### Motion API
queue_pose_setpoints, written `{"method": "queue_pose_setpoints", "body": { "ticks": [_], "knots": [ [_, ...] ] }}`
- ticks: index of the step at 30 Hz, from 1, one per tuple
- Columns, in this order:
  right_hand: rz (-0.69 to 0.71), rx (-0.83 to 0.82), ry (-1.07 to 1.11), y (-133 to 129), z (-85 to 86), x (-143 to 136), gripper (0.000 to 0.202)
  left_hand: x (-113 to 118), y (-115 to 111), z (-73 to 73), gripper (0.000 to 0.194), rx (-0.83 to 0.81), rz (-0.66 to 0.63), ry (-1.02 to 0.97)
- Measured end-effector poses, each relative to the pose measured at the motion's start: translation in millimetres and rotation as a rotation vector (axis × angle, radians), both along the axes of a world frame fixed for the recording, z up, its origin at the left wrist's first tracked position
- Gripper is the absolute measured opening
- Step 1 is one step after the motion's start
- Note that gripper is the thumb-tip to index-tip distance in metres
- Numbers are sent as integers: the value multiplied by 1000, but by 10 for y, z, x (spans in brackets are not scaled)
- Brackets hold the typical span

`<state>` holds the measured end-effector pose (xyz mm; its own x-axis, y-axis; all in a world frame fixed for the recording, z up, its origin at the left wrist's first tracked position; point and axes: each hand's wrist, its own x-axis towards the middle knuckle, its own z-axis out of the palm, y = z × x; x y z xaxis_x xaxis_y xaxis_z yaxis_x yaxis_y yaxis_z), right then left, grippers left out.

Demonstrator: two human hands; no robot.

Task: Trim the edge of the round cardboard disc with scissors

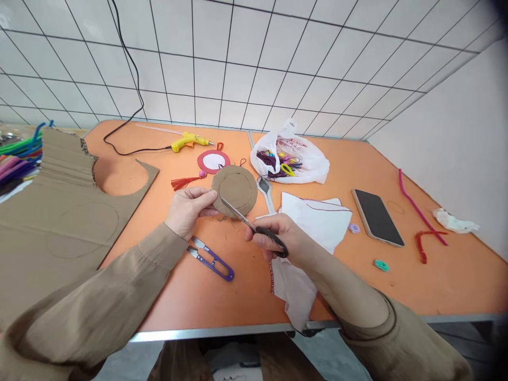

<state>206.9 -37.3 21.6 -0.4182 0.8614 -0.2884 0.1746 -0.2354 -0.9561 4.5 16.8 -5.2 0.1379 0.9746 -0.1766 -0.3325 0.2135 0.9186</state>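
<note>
My left hand (192, 209) pinches the left edge of a round cardboard disc (240, 188), which has a smaller circle drawn or scored on it. In my right hand (275, 237) is a pair of scissors (242, 216) with black handles, fingers wrapped round the grips. The blades look closed, and their tip lies against the disc's face at the lower left, near the inner circle line. Whether the tip has gone into the cardboard I cannot tell. Purple thread snips (212, 262) lie below my left hand. Behind the disc is a red ring (201, 161) with a white centre.
Large cut cardboard (79, 233) covers the left, with pipe cleaners beyond. A yellow glue gun (190, 142) and red tassel (186, 182) lie behind. White cloth (317, 217) sits under my right forearm. A plastic bag (309, 161) of threads, a phone (378, 217) and red pipe cleaners (423, 246) are rightward.
</note>
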Motion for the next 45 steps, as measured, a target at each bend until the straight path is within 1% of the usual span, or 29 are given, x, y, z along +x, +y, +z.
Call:
{"method": "queue_pose_setpoints", "body": {
  "ticks": [6, 11, 14, 19, 24, 29, 31, 34, 38, 41, 45],
  "knots": [
    [16, -56, -42, 10, -23, 5, 43, -9, 19, -10, 27, 68, 6, 36],
    [90, -23, 36, 4, -94, 20, 52, -8, 23, 5, 29, 83, -27, 47],
    [62, -15, 41, -11, -95, 21, 49, -11, 21, 13, 28, 77, -34, 47],
    [45, -54, -64, 4, -58, -3, 45, -10, 14, 29, 28, 60, -18, 49],
    [16, -30, -74, 1, -41, -16, 35, -2, 9, 27, 28, 19, 12, 37],
    [16, -10, -82, 1, -52, -24, 32, 0, 10, 22, 26, 34, 35, 52],
    [36, -36, -91, 12, -68, -20, 34, -3, 20, 23, 26, 36, 48, 42],
    [83, -66, -63, 34, -116, 12, 43, -16, 47, 14, 26, 34, 69, 1],
    [137, -22, 36, 59, -199, 84, 56, -36, 68, -11, 27, 44, 50, -19],
    [131, 4, 40, 65, -235, 109, 57, -33, 54, -11, 29, 60, 24, -12],
    [109, 4, 32, 61, -239, 100, 56, -11, 22, 15, 31, 74, 15, 4]
  ]
}}
